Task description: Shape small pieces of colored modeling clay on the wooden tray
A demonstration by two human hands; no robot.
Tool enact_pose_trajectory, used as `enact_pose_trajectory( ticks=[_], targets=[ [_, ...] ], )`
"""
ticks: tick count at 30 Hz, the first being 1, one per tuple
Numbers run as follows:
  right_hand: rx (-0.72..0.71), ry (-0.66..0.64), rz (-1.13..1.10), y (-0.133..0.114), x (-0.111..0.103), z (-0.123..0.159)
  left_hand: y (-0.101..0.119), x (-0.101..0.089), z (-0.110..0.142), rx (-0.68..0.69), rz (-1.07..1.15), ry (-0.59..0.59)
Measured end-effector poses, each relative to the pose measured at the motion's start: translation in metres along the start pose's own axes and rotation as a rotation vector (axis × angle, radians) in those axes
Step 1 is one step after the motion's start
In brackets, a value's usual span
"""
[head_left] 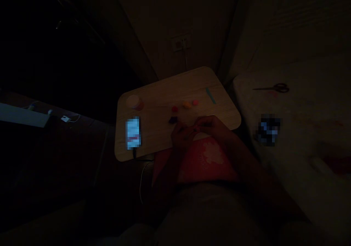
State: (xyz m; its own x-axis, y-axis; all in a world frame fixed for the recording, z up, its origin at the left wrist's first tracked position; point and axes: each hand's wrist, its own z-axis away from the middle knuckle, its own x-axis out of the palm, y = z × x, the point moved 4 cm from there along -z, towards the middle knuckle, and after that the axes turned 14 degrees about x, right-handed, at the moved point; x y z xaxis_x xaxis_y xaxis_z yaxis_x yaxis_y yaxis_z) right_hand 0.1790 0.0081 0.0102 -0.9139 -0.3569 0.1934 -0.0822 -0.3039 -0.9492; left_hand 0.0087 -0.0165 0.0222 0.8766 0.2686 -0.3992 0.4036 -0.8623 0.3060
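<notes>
In the dim light, my left hand (181,135) and my right hand (210,124) meet at the near edge of a small wooden table. Their fingers are closed and almost touching, around something too small and dark to make out. Just beyond my left hand lies a dark lump (173,119). Farther back sit a red lump (174,108), an orange lump (187,105) and a pink lump (195,102), which look like modelling clay. A flat teal strip (211,96) rests to their right.
A lidded tub (134,102) and a lit phone (133,133) with a cable stand on the left of the table (156,92). Scissors (276,88) and a blurred-out object (268,129) lie on the pale surface at right. A red printed cloth (192,165) is below my hands.
</notes>
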Motion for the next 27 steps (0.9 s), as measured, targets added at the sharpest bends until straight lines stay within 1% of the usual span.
enact_pose_trajectory(
  ticks=[7, 12, 17, 20, 23, 27],
  targets=[
    [-0.003, 0.0, 0.02, -0.0023, 0.0008, -0.0002, 0.0007, 0.0024, 0.0018, -0.002, -0.011, 0.006],
    [-0.011, 0.016, 0.05, 0.0001, 0.0008, -0.0015, 0.0014, 0.0026, 0.0026, -0.028, -0.062, -0.037],
    [-0.009, 0.034, 0.068, 0.0005, 0.0012, -0.0025, 0.0042, 0.0011, 0.0004, -0.025, -0.073, -0.003],
    [0.0, 0.035, 0.076, -0.0008, 0.0024, -0.0021, 0.0037, 0.0008, -0.0006, -0.056, -0.07, -0.013],
    [0.018, 0.011, 0.039, -0.0018, 0.0038, 0.0001, 0.0013, -0.0007, -0.0004, -0.07, -0.06, -0.011],
    [0.009, -0.011, -0.047, -0.0041, 0.0033, 0.0042, -0.0047, -0.0019, 0.0011, -0.105, 0.038, 0.016]
  ],
)
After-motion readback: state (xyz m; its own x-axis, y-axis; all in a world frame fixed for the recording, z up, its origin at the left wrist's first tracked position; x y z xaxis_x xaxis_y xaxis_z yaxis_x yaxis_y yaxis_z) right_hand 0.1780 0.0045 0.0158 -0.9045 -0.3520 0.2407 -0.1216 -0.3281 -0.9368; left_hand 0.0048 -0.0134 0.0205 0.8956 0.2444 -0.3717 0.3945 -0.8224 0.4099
